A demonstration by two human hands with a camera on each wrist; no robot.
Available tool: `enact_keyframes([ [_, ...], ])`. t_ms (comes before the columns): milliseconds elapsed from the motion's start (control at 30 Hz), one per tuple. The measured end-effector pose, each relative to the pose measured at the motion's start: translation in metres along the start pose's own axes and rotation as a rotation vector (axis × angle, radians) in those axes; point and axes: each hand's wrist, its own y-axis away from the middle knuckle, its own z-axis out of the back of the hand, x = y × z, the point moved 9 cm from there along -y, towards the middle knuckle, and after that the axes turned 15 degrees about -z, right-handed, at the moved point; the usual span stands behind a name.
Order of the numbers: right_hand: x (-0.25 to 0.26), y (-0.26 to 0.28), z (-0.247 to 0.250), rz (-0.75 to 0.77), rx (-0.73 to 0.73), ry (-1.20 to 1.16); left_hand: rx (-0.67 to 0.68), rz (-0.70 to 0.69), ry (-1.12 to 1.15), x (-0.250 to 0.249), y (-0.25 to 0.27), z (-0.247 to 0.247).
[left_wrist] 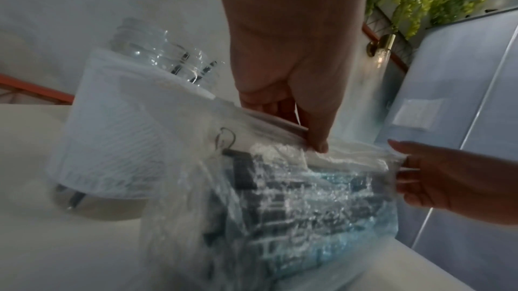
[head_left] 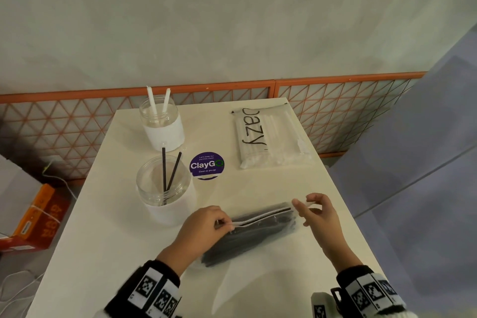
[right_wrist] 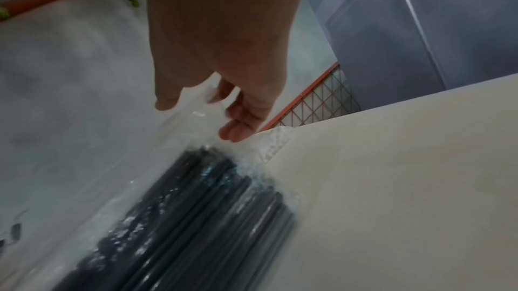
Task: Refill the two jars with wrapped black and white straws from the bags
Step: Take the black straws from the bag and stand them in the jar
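Starting at the left of the white table [head_left: 258, 279], two clear plastic jars with white paper bands stand one behind the other: the near jar [head_left: 165, 188] holds two black straws [head_left: 169, 175], the far jar [head_left: 161, 121] two white straws [head_left: 158, 103]; both look close to empty, so the refill is barely begun. Next comes the left hand [head_left: 204, 227], its fingers pinching one end of the zip strip on the bag of black straws [head_left: 247, 235], which lies flat on the table in front of the person; at the strip's other end the right hand [head_left: 317, 217] pinches the thin film with thumb and forefinger, the other fingers loosely spread. Judging by its crinkles and glare, the bag is soft, slick and light; the mouth strip is the firmest hold, and the bundle inside looks stiff but liable to slide out if tipped. Farther back on the right lies the bag of white straws [head_left: 271, 137], clear with black lettering, its mouth apparently closed.
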Motion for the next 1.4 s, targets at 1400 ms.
enact_keyframes([
  [1400,0.032,0.010,-0.057,0.415,0.060,0.637,0.072,-0.058,-0.394,0.008,-0.008,0.013],
])
